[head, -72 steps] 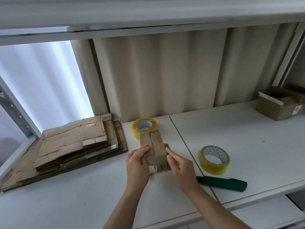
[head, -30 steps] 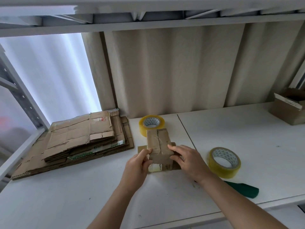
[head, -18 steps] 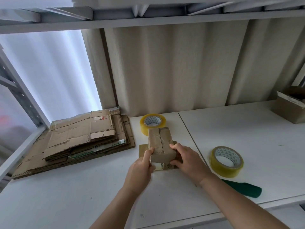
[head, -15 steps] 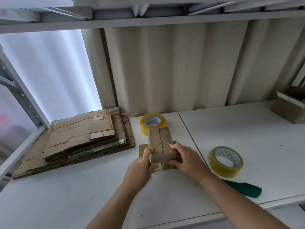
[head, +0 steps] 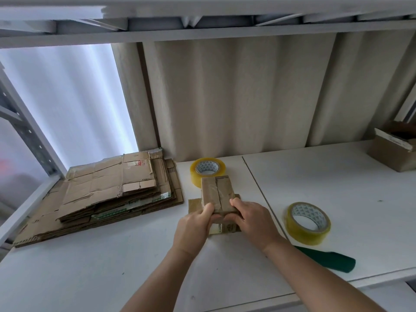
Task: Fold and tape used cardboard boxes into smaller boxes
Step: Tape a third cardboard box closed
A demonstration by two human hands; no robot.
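Both hands, left (head: 195, 226) and right (head: 253, 221), clamp the small taped box (head: 217, 195). Its near end hides behind fingers. The red label on the flattened cardboard stack (head: 108, 188) is unreadable.

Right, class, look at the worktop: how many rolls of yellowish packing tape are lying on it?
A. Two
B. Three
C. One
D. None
A: one tape roll lies behind the small box that both hands hold, and a second tape roll lies to the right of the right hand, near the green-handled tool.
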